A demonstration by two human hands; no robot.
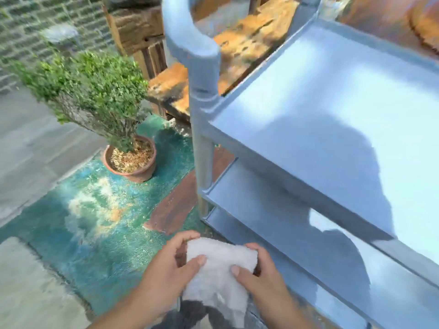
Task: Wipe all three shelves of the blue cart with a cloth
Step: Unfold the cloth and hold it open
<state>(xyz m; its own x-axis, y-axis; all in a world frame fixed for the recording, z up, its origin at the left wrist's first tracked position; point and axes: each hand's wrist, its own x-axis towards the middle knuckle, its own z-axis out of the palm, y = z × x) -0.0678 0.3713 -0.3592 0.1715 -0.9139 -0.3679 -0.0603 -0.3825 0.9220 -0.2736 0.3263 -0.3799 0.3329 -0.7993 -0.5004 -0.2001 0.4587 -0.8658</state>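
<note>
Two hands hold one white cloth (219, 271) low in the view, out in front of the blue cart (332, 119) and not touching any of its shelves. Starting at the far left, a stone wall (47, 17) rises behind grey paving (35, 143), and a small leafy bush (90, 89) grows from a round clay pot (130, 160) filled with pale chips. The pot stands on a green mat (95, 222) that is smeared with light patches; a dark reddish plank (178, 198) lies across the mat near the cart's corner post. Just right of the mat's near edge, the left hand (171, 267) has the cloth's left side in its grip, thumb on top and fingers curled over the far edge. The cloth is fluffy and bunched, its lower end hanging down toward a dark garment at the bottom edge. The right hand (261, 276) takes the cloth's right side in the same way, thumb pressed on top and fingers wrapped round the edge. Behind the hands, the cart's curved handle (190, 32) runs down into the post, and rough orange wooden slabs (249, 36) sit beyond it. To the right, the top shelf (344, 103) is pale and glossy, carrying the person's shadow. The middle shelf (297, 229) shows beneath it, partly shaded, and a strip of the bottom shelf (228, 224) is just visible under that, near the post.
</note>
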